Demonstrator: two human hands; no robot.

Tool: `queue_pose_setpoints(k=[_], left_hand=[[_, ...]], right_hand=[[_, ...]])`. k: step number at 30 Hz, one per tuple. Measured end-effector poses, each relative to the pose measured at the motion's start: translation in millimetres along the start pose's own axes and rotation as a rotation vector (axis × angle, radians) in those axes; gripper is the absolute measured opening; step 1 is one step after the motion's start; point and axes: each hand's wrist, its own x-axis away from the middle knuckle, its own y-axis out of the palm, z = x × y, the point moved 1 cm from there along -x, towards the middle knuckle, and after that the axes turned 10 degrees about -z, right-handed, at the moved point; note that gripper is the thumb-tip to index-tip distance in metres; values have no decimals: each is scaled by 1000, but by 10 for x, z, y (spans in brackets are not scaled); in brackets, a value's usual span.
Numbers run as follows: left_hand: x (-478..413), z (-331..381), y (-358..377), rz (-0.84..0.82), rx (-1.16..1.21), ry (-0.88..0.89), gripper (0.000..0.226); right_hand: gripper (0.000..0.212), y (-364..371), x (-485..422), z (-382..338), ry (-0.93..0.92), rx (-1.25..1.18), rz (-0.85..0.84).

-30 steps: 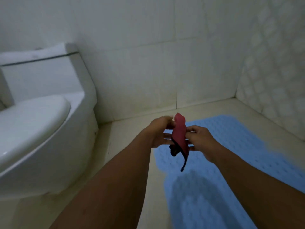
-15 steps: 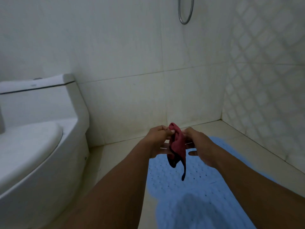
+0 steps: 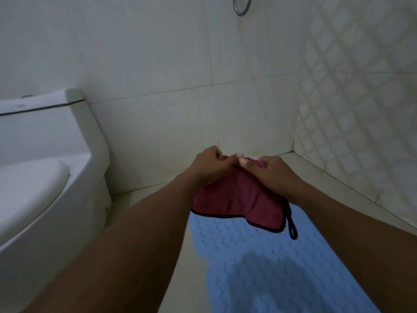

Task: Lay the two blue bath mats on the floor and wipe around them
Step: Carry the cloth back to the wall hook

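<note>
Red cloth with black trim hangs spread, its top edge pinched by left hand and right hand, above 1 blue bath mat flat on floor.

Dim light fills this pale tiled corner, where a white toilet stands at the left against the back wall, diamond-patterned tiles cover the right wall, and what looks like a metal ring hangs above the cream floor.
</note>
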Motion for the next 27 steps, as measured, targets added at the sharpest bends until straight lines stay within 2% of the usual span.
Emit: queue_pose_setpoints(k=[2, 5, 7, 12, 17, 21, 27], left_hand=[[-56, -73, -20, -33, -86, 6, 51], [-264, -239, -91, -98, -119, 3, 35], [-420, -322, -183, -111, -103, 6, 22], [-802, 46, -565, -125, -35, 24, 22], [-1140, 1244, -1700, -147, -9, 33, 24], [-1315, 2524, -3058, -130, -1, 59, 20], [-1414, 4503, -5008, -153, 24, 133, 19]], right_hand=[[59, -50, -43, 115, 28, -12, -75], [32, -233, -173, 275, 47, 25, -174], [28, -395, -294, 322, 54, 86, -215], [23, -1036, -712, -84, 89, 223, -211], [18, -2143, -1002, -1457, 85, 382, -233], [14, -3242, -1130, -2939, 83, 490, -169], [16, -4746, -1126, -5280, 145, 474, -91]])
